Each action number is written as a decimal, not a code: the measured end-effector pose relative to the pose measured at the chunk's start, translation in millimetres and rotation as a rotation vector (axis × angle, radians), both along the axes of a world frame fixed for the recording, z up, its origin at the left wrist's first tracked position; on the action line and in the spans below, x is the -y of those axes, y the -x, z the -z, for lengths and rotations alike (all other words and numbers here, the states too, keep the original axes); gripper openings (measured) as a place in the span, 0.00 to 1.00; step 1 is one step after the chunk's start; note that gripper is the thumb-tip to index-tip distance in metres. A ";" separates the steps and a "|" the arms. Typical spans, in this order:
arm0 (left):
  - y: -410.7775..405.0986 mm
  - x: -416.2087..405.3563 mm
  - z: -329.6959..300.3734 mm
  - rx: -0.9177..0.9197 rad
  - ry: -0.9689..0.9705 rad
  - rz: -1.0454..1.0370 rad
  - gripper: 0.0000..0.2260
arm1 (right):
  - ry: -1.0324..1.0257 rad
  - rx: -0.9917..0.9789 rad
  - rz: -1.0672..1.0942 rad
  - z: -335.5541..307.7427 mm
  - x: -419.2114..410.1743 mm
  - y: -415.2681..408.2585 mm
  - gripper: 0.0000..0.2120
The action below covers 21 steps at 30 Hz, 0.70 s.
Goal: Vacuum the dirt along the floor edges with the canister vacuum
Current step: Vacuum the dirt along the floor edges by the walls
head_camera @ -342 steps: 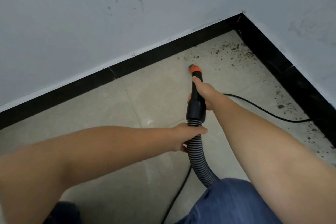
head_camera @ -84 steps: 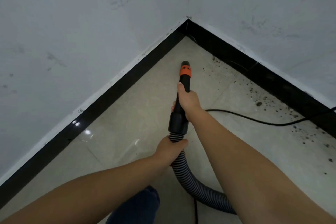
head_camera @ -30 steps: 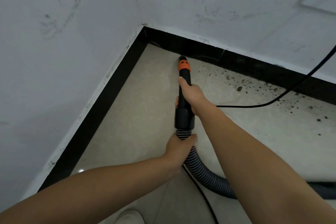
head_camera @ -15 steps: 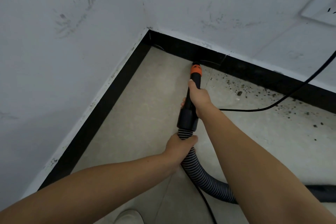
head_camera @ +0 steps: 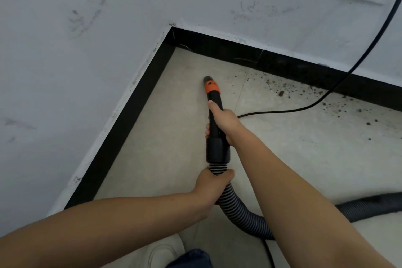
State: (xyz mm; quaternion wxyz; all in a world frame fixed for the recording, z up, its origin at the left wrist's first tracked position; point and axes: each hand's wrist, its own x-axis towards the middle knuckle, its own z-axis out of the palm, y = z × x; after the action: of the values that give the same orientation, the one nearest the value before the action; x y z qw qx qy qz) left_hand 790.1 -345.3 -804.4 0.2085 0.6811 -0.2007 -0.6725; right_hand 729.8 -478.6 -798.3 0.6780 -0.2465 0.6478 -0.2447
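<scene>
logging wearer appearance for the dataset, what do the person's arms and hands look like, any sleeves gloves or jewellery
Both forearms are bare to the frame edge, with no sleeves in view. The left hand and right hand wear no gloves, and no rings, watch or bracelets show. No markings are visible.

We see the black nozzle (head_camera: pixel 215 115) with an orange ring near its tip, in the middle of the frame, pointing toward the upper corner. The ribbed grey hose (head_camera: pixel 237 209) bends from its lower end to the right edge. The dirt (head_camera: pixel 280 93), dark crumbs, lies at the right along the black skirting (head_camera: pixel 282 65), apart from the tip.
</scene>
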 end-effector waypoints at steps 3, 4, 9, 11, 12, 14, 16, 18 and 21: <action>0.2 -16.0 -1.7 -0.012 -0.016 0.071 0.05 | -0.009 -0.002 0.087 2.4 -21.1 11.6 0.18; 1.0 -20.3 -2.3 -0.011 -0.011 0.101 0.04 | -0.006 -0.001 0.117 3.9 -27.3 16.6 0.18; 6.1 -36.4 -7.6 -0.006 -0.008 0.181 0.03 | 0.003 -0.030 0.194 12.2 -47.5 32.9 0.18; 6.9 -39.2 -8.7 0.004 -0.007 0.194 0.03 | 0.001 -0.047 0.191 13.2 -51.0 34.3 0.19; 7.2 -39.5 -8.9 0.011 -0.005 0.199 0.03 | 0.002 -0.048 0.187 13.2 -51.7 34.8 0.20; 8.1 -36.7 -9.7 0.022 -0.004 0.196 0.03 | -0.001 -0.031 0.193 12.3 -49.7 35.8 0.20; 9.3 -30.3 -10.6 0.040 0.007 0.190 0.03 | -0.001 -0.003 0.196 6.9 -42.8 35.7 0.19; 9.9 -21.5 -12.1 0.058 0.022 0.169 0.04 | 0.000 0.014 0.173 0.0 -32.0 33.1 0.18; 9.7 -6.5 -12.5 0.057 0.027 0.125 0.04 | -0.001 0.026 0.130 -8.7 -15.7 27.2 0.20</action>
State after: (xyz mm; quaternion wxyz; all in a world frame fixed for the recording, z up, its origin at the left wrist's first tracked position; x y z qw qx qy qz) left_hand 780.4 -338.7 -791.9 0.1694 0.6833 -0.2575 -0.6619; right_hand 702.5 -463.0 -789.6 0.6693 -0.2003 0.6537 -0.2909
